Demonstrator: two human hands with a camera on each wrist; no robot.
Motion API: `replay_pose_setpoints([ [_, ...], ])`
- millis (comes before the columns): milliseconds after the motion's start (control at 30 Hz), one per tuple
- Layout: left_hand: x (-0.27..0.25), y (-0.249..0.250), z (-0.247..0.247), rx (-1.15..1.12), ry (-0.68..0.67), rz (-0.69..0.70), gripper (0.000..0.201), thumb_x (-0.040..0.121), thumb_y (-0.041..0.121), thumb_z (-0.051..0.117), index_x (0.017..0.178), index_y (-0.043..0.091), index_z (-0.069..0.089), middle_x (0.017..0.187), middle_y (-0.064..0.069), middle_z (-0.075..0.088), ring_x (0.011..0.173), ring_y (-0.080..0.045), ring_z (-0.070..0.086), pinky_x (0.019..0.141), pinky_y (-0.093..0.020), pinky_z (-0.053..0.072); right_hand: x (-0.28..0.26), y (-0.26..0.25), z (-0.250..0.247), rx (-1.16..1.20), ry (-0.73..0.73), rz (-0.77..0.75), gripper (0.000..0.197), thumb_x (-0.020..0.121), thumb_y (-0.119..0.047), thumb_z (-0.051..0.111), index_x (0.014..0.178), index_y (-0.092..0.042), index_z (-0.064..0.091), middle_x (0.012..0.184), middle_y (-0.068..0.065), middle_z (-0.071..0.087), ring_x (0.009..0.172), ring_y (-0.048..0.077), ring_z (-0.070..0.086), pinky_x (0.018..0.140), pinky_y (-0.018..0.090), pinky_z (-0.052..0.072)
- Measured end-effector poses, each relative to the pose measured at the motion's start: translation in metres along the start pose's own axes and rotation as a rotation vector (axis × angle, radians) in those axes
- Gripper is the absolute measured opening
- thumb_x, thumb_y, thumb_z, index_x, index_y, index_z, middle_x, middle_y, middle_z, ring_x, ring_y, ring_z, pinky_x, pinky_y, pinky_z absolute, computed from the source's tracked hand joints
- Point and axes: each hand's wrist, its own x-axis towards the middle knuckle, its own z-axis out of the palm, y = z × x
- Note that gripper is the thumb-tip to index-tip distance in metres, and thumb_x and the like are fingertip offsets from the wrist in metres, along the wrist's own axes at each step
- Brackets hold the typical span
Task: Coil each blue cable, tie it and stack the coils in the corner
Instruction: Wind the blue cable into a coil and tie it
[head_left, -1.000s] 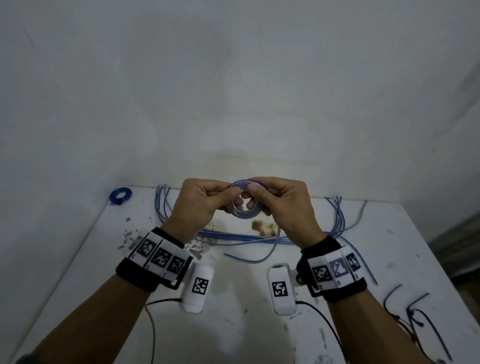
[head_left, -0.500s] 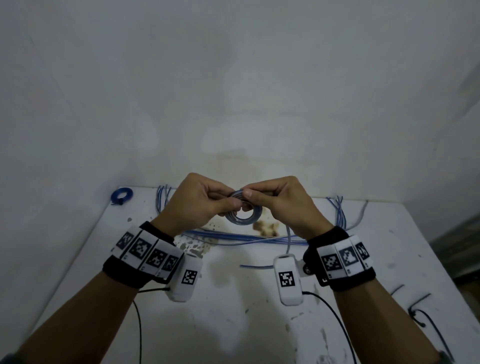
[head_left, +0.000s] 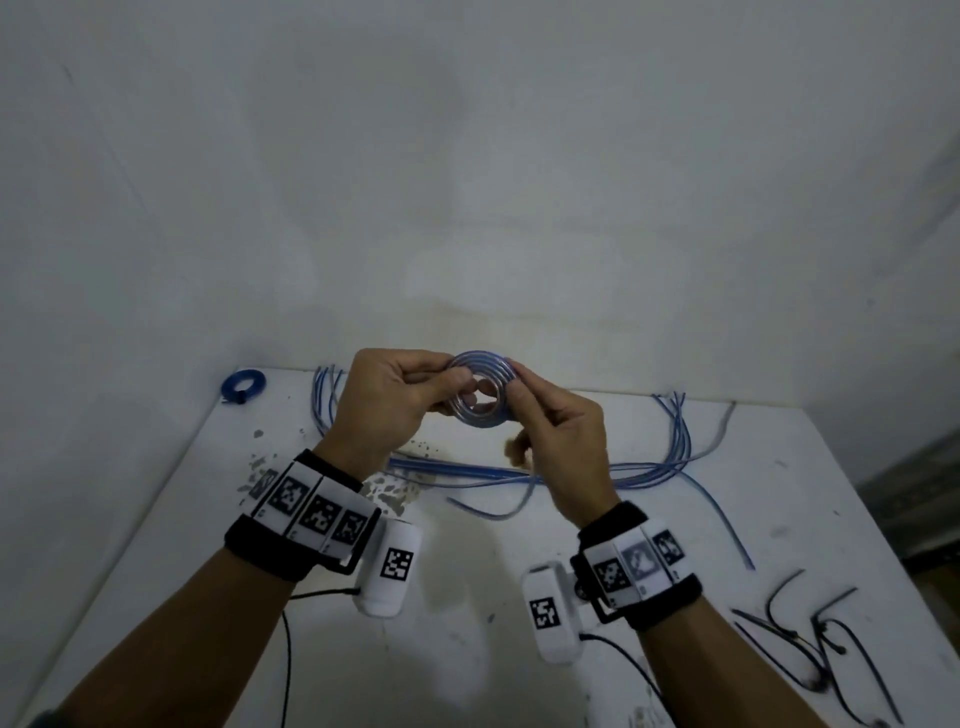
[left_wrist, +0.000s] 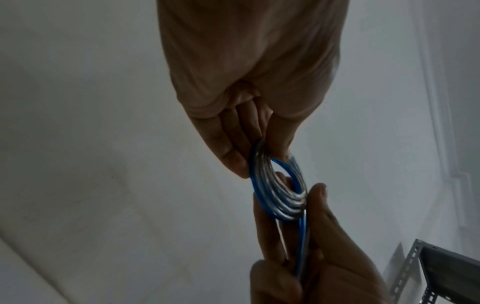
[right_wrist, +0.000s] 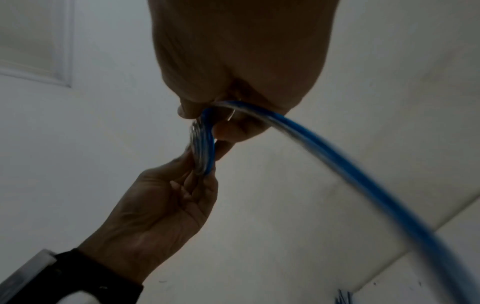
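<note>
Both hands hold a small coil of blue cable (head_left: 480, 391) above the white table (head_left: 467, 649). My left hand (head_left: 447, 387) pinches the coil's left side between thumb and fingers (left_wrist: 233, 158). On the coil's right side my right hand (head_left: 519, 395) pinches the rim, and the cable's loose tail (right_wrist: 350, 164) runs out from under that palm. The coil (left_wrist: 278, 191) shows several turns stacked flat. One finished tied coil (head_left: 243, 385) lies in the table's far left corner. A bundle of loose blue cables (head_left: 519, 470) stretches across the table behind my hands.
Several black cable ties (head_left: 810, 649) lie near the table's right front. A small brownish scrap (head_left: 514, 447) sits by the loose cables. White walls close off the table at the back and left. A grey metal rack (left_wrist: 441, 273) stands off to the right.
Both hands have lifted the coil slightly and turned it; the coil looks wider. The right hand has shifted along the rim and the loose tail on the table has moved.
</note>
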Motion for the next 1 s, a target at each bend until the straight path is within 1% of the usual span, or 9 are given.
replay_pose_setpoints([
  [100,-0.002,-0.003,-0.001,-0.031,0.007,-0.040,0.018,0.085,0.000,0.069,0.103,-0.001,0.073,0.085,-0.019,0.075,0.075,-0.032,0.073,0.070,-0.035,0.061,-0.004,0.007,0.011,-0.017,0.065,-0.035,0.032,0.090,-0.012,0.069,0.121,-0.017,0.067,0.086,0.003,0.077,0.050,0.017,0.056,0.050,0.032,0.054],
  [233,-0.002,-0.006,-0.016,0.026,-0.105,-0.126,0.017,0.088,-0.001,0.065,0.101,-0.008,0.071,0.089,-0.025,0.073,0.082,-0.037,0.072,0.075,-0.039,0.062,0.007,0.004,0.005,-0.081,-0.043,-0.036,0.026,0.090,-0.008,0.069,0.116,-0.008,0.071,0.082,0.000,0.077,0.057,0.012,0.065,0.053,0.022,0.051],
  [300,-0.001,-0.005,-0.025,0.098,-0.211,-0.145,0.014,0.087,-0.001,0.066,0.099,-0.002,0.073,0.088,-0.022,0.074,0.079,-0.032,0.072,0.072,-0.033,0.061,0.012,0.000,0.000,-0.137,-0.150,-0.050,0.022,0.091,-0.004,0.068,0.112,-0.009,0.073,0.077,-0.002,0.076,0.059,0.009,0.065,0.055,0.021,0.051],
  [367,0.001,-0.001,-0.029,0.185,-0.288,-0.114,0.014,0.084,0.004,0.070,0.097,0.007,0.075,0.086,-0.015,0.076,0.077,-0.025,0.073,0.070,-0.029,0.060,0.016,-0.004,-0.001,-0.209,-0.248,-0.066,0.020,0.092,-0.005,0.067,0.110,-0.011,0.075,0.075,0.003,0.075,0.060,0.014,0.066,0.056,0.024,0.053],
  [533,0.005,0.007,-0.023,0.355,-0.311,-0.025,0.021,0.076,0.024,0.076,0.091,0.010,0.078,0.077,-0.005,0.076,0.074,-0.022,0.073,0.074,-0.037,0.059,0.024,-0.010,-0.001,-0.257,-0.333,-0.052,0.019,0.093,-0.008,0.067,0.110,-0.008,0.076,0.077,0.007,0.075,0.061,0.013,0.067,0.056,0.026,0.054],
  [667,0.005,0.005,-0.022,0.298,-0.297,-0.084,0.010,0.078,0.015,0.076,0.087,0.012,0.078,0.076,-0.007,0.076,0.070,-0.018,0.070,0.070,-0.040,0.056,0.028,-0.016,-0.006,-0.256,-0.369,-0.040,0.019,0.093,-0.006,0.067,0.109,-0.008,0.076,0.077,0.009,0.075,0.059,0.011,0.065,0.056,0.027,0.055],
  [800,0.003,0.006,-0.022,0.354,-0.384,-0.077,0.010,0.080,0.005,0.077,0.090,0.007,0.078,0.078,-0.004,0.077,0.073,-0.015,0.073,0.069,-0.024,0.056,0.032,-0.020,-0.012,-0.322,-0.465,0.001,0.020,0.091,-0.008,0.069,0.110,-0.010,0.076,0.077,0.000,0.076,0.056,0.008,0.064,0.056,0.024,0.054],
  [900,0.002,0.007,-0.021,0.300,-0.351,-0.065,0.013,0.078,0.001,0.077,0.090,0.005,0.077,0.078,-0.008,0.076,0.073,-0.019,0.074,0.071,-0.024,0.057,0.034,-0.027,-0.018,-0.261,-0.502,0.056,0.021,0.093,-0.010,0.065,0.113,-0.013,0.073,0.090,0.005,0.077,0.075,0.013,0.073,0.059,0.029,0.059],
  [1000,0.000,0.005,-0.022,0.226,-0.298,-0.085,0.012,0.077,-0.001,0.076,0.089,0.004,0.077,0.076,-0.013,0.075,0.068,-0.018,0.072,0.069,-0.023,0.056,0.037,-0.029,-0.030,-0.175,-0.428,0.115,0.019,0.095,-0.009,0.062,0.111,-0.007,0.072,0.091,0.008,0.077,0.087,0.020,0.075,0.057,0.031,0.059],
])
